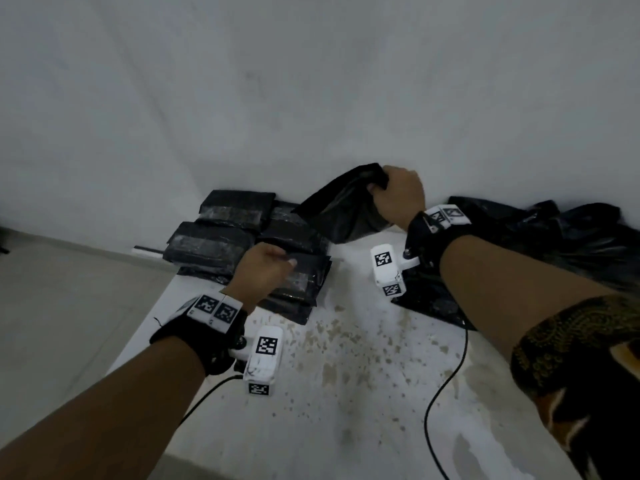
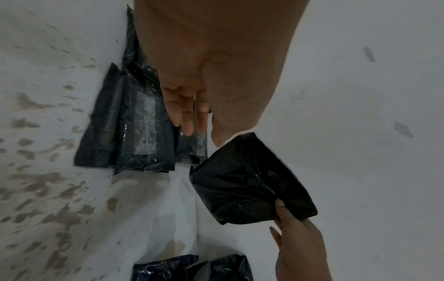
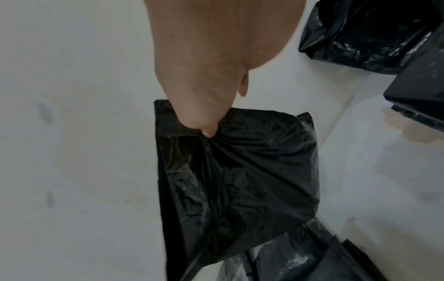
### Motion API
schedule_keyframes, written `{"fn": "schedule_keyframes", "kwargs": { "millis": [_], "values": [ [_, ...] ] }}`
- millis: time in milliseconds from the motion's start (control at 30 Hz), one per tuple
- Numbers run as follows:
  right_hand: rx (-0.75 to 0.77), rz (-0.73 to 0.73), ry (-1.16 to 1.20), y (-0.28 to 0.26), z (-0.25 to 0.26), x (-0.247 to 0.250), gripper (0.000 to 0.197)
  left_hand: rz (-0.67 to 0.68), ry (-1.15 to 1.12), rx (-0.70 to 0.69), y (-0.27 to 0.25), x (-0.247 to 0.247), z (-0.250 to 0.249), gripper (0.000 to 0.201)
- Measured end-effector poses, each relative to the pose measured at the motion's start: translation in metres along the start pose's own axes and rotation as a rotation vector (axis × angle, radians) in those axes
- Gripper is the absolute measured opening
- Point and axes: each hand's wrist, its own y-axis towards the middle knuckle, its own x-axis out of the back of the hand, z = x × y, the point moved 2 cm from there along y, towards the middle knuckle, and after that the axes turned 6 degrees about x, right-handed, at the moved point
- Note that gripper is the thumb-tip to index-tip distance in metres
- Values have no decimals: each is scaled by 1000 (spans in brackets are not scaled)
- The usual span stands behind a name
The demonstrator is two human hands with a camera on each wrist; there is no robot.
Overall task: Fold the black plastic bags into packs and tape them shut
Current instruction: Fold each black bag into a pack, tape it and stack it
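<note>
My right hand (image 1: 394, 192) grips the top corner of a folded black plastic bag (image 1: 341, 211) and holds it up in front of the wall, above the table's far edge. In the right wrist view the thumb and curled fingers (image 3: 206, 121) bunch the bag (image 3: 240, 171), which hangs below them. My left hand (image 1: 273, 266) hovers over the nearest taped pack (image 1: 301, 282) with fingers (image 2: 187, 117) straight and nothing held. That pack (image 2: 144, 129) carries a clear tape strip. Several taped black packs (image 1: 211, 240) lie stacked at the back left.
The white table (image 1: 346, 375) is stained with brown spots; its left edge drops to the floor. A heap of loose black bags (image 1: 561, 233) fills the back right, and a flat black bag (image 1: 433, 303) lies under my right wrist. Two black cables (image 1: 446, 386) trail toward me.
</note>
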Motion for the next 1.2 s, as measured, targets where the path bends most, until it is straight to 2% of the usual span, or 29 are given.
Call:
{"fn": "schedule_keyframes", "kwargs": {
  "millis": [133,233,300,433,467,600,767,833,900,1000,1100,1200],
  "values": [
    [53,-39,133,-9,42,20,22,39,-8,-80,12,22,-13,80],
    [8,-93,304,-20,73,31,24,106,-47,-146,15,30,-25,96],
    [-45,-133,416,-31,90,32,25,162,-83,-180,16,34,-30,89],
    [-153,-242,624,-64,108,21,23,274,-90,-313,8,34,-30,43],
    [-182,-269,704,-75,110,17,21,282,-117,-346,3,35,-29,38],
    [-251,-323,959,-113,118,7,24,352,-248,-378,-1,40,-16,36],
    [-319,-410,1130,-148,124,5,26,497,-200,-359,-16,42,-1,21],
    [-336,-412,1175,-161,123,5,27,519,-182,-387,-21,40,4,24],
    [-355,-428,1203,-171,118,4,23,525,-200,-396,-25,40,6,27],
    [-381,-466,1175,-186,107,4,21,517,-278,-413,-36,37,7,11],
    [-410,-464,1122,-198,97,5,23,509,-328,-417,-46,30,5,18],
    [-419,-444,1149,-209,90,9,23,445,-290,-470,-60,23,3,21]
  ]
}}
